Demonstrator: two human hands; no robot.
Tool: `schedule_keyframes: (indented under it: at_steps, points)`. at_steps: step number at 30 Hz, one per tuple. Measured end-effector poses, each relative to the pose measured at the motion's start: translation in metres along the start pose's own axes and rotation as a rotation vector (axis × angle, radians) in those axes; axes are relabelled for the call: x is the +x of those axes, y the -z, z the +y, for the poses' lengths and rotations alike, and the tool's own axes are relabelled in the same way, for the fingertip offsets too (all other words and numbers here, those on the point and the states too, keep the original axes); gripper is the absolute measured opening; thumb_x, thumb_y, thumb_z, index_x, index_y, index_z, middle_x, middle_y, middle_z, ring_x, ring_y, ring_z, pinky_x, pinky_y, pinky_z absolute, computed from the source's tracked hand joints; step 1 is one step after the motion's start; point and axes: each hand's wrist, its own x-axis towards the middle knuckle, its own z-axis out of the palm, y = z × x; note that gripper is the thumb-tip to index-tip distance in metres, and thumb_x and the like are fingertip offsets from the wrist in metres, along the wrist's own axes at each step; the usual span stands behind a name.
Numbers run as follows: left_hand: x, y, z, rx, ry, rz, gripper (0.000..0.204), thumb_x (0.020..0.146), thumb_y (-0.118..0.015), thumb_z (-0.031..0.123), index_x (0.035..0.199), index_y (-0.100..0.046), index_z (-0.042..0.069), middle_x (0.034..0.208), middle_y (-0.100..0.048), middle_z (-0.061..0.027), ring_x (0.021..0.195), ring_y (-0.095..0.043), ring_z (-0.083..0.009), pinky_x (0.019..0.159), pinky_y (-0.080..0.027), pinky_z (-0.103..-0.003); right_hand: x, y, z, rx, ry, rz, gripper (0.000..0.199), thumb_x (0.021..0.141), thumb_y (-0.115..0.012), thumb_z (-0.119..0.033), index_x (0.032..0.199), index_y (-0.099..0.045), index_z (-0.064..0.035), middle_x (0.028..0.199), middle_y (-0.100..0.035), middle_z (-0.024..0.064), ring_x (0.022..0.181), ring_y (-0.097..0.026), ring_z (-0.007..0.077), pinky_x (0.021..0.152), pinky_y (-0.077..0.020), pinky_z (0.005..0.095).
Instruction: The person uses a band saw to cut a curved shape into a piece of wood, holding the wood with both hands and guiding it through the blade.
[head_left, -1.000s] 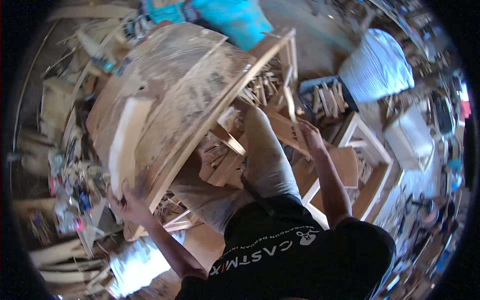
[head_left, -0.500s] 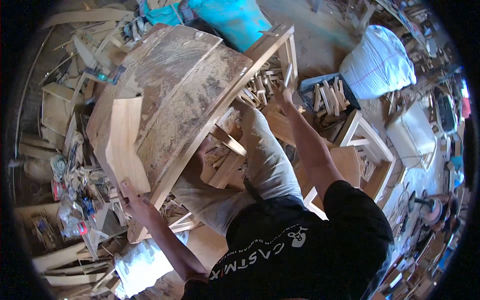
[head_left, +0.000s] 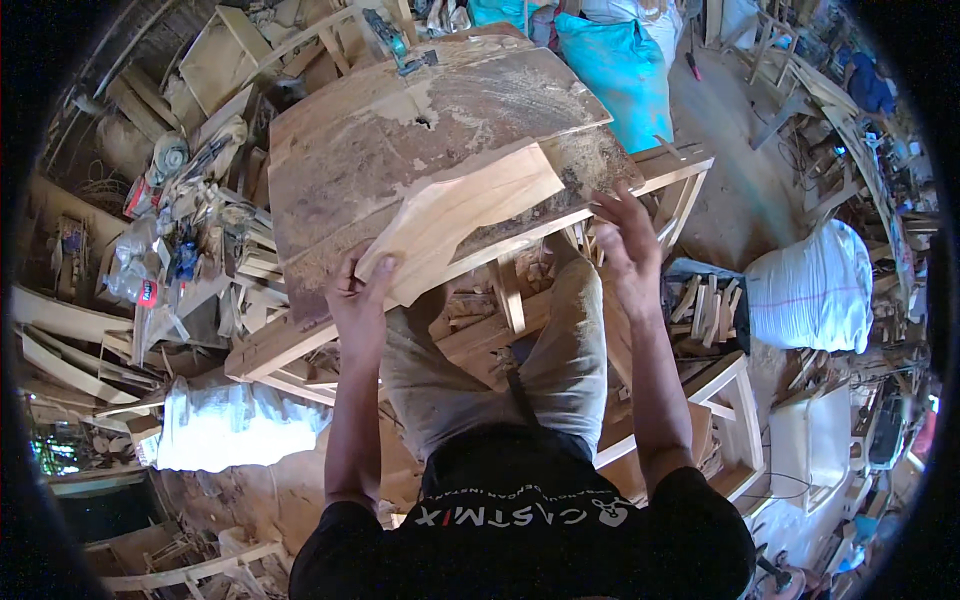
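Gripping the pale, angled wooden board [head_left: 480, 200] at its left end, the left hand [head_left: 360, 285] sets its thumb on the upper face, its fingers partly hidden at the edge. The right hand [head_left: 630, 240] is loosely open, fingers spread and bent, just beside the board's far end; nothing is seen within it, and no contact with the board is evident. The board lies obliquely above the bench [head_left: 330, 165], its lower left part overlapping the front rail [head_left: 290, 345]; whether it rests flat or is slightly raised cannot be told. With the grip at one end only, the opposite end could swing or dip, a likely result if the left hand loosens or turns. Loose dust on the worn top could let the board slide, and an overhanging end could tip over the rail toward the person's legs [head_left: 570, 340], which stand close behind it. A splinter from a rough edge is also conceivable, both hands being bare. Farther out, a teal tool [head_left: 395, 45] lies at the bench's far edge, where a long push of the board might strike it; beyond are a turquoise sack [head_left: 620, 85] and, to the right, a white sack [head_left: 810, 285].
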Motion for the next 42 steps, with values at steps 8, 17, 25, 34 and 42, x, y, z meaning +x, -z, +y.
schedule_keyframes:
  at_steps: [8,17,25,34,42]
  points:
    - [0.013,0.014,0.029,0.091,0.032,-0.19,0.037,0.093,-0.075,0.002,0.129,-0.064,-0.002,0.116,-0.071,-0.0077,0.104,-0.067,-0.0139,0.093,-0.054,-0.03,0.019,-0.03,-0.012,0.124,-0.146,-0.299,0.051,0.095,-0.075,-0.007,0.14,-0.056,0.006,0.13,-0.067,0.0147,0.115,-0.066,0.0191,0.095,-0.0551,0.032]
    - [0.062,0.027,0.023,0.172,-0.253,0.082,0.043,0.104,-0.063,0.021,0.142,-0.055,0.002,0.138,-0.061,-0.0147,0.127,-0.06,-0.0235,0.109,-0.046,-0.037,-0.015,-0.097,-0.009,0.404,-0.385,0.134,0.049,0.098,-0.074,-0.033,0.127,-0.064,0.0046,0.117,-0.072,0.0142,0.1,-0.073,0.0213,0.079,-0.0625,0.0339]
    - [0.125,0.005,-0.029,0.481,-0.361,0.037,0.035,0.102,-0.062,0.022,0.133,-0.063,0.005,0.128,-0.065,-0.0227,0.119,-0.064,-0.0374,0.103,-0.05,-0.042,-0.024,-0.097,0.003,-0.14,-0.497,-0.316,0.044,0.098,-0.074,-0.031,0.119,-0.065,0.0064,0.095,-0.076,0.017,0.089,-0.076,0.0272,0.079,-0.0625,0.0363]
    - [0.18,-0.048,-0.022,0.696,-0.309,0.106,0.032,0.098,-0.063,0.021,0.127,-0.063,0.007,0.124,-0.064,-0.0241,0.118,-0.059,-0.0466,0.099,-0.051,-0.051,0.015,-0.106,-0.025,-0.893,0.49,-0.518,0.099,0.085,-0.081,-0.05,0.158,-0.034,-0.0021,0.152,-0.045,0.0307,0.135,-0.051,0.0493,0.111,-0.0458,0.0523]
    - [0.022,0.001,0.015,0.814,-0.477,0.01,0.041,0.095,-0.072,0.024,0.133,-0.061,0.012,0.134,-0.056,-0.0224,0.121,-0.058,-0.0429,0.098,-0.051,-0.049,-0.018,-0.129,-0.019,-0.594,0.457,-0.441,0.08,0.087,-0.083,-0.023,0.152,-0.043,-0.0017,0.145,-0.055,0.0273,0.132,-0.056,0.0459,0.109,-0.0496,0.0513]
